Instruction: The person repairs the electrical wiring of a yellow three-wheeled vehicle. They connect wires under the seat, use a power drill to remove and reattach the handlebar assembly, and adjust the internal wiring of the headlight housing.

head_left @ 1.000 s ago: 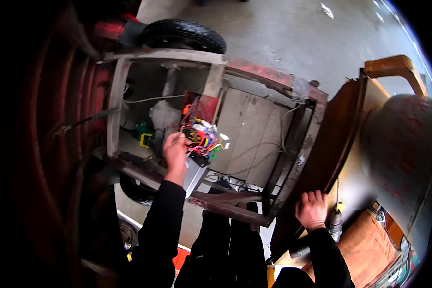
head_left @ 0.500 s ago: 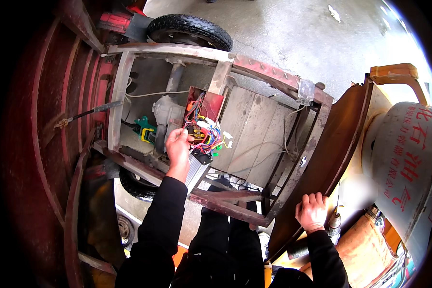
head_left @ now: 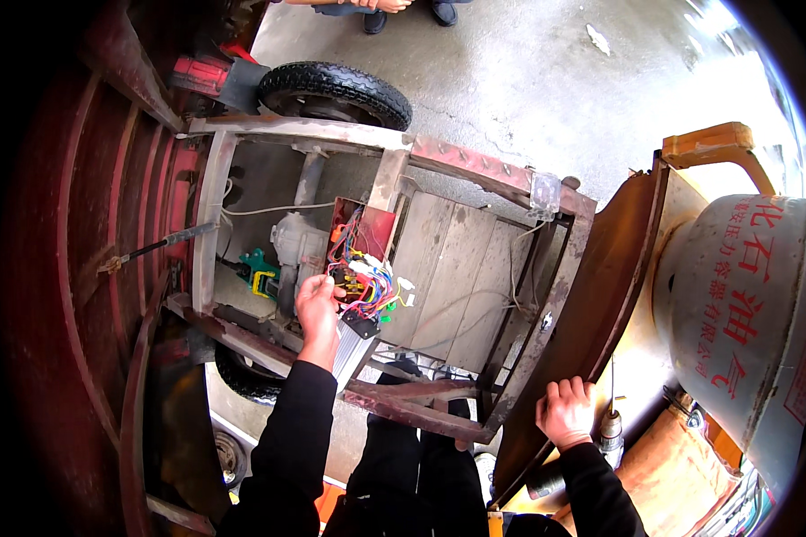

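Note:
My left hand (head_left: 317,309) is at the left side of a tangle of coloured wires and white plugs (head_left: 374,276). Its thumb and forefinger are pinched together; what they hold is too small to make out. Below the wires sits a finned silver controller box (head_left: 353,351), partly behind my left wrist. A red metal plate (head_left: 381,225) stands behind the bundle. Over at the right, my right hand (head_left: 566,413) is closed, its fingers curled on the edge of a brown wooden table (head_left: 620,259).
A worn metal frame (head_left: 501,168) surrounds wooden boards (head_left: 452,268) and a grey motor housing (head_left: 297,240). One tyre (head_left: 336,92) is beyond it. A grey gas cylinder (head_left: 743,286) and a power drill (head_left: 611,438) are on the table. Another person's shoes (head_left: 375,21) show at the top.
The view has shifted, so the frame appears lower and a bit left, and another person's feet and hands show at the top. Both my hands keep nearly the same places.

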{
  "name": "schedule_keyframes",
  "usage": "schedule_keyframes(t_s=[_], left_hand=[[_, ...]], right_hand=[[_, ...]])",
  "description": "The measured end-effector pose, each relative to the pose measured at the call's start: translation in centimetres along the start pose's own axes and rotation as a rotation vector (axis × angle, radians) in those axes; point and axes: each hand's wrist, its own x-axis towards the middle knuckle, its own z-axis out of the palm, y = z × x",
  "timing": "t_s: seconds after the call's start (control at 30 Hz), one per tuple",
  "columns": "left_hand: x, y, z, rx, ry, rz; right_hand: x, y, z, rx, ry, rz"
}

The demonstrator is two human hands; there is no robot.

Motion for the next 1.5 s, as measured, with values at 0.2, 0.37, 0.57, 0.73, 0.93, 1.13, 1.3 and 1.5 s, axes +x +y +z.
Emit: schedule_keyframes(t_s=[0.2,0.37,0.57,0.73,0.93,1.13,1.3,1.5], left_hand=[[0.2,-0.3,-0.3,-0.033,0.011,0.011],[-0.7,-0.1,-0.3,-0.084,0.037,0.046],[-2.7,-0.4,0.0,-0.034,-0.037,0.178],[-2.5,-0.1,0.2,0.146,-0.003,0.248],[1.5,2.4,-1.5,0.431,-0.005,0.376],[2.0,3.2,-0.8,0.294,-0.028,0.284],[-1.9,1.5,2.1,0.295,-0.041,0.301],[-3.8,0.6,3.9,-0.145,-0.137,0.068]], right_hand=[[0.1,0.0,0.1,-0.001,0.0,-0.008],[0.2,-0.1,0.1,-0.005,0.001,-0.005],[0.3,-0.2,0.0,-0.01,-0.001,-0.004],[0.1,-0.1,0.0,-0.008,0.011,-0.008],[0.1,0.0,0.1,0.006,0.012,-0.014],[0.1,0.2,0.0,0.008,-0.006,-0.003],[0.1,0.2,0.0,0.001,0.001,0.004],[0.1,0.0,0.1,0.009,-0.01,-0.007]])
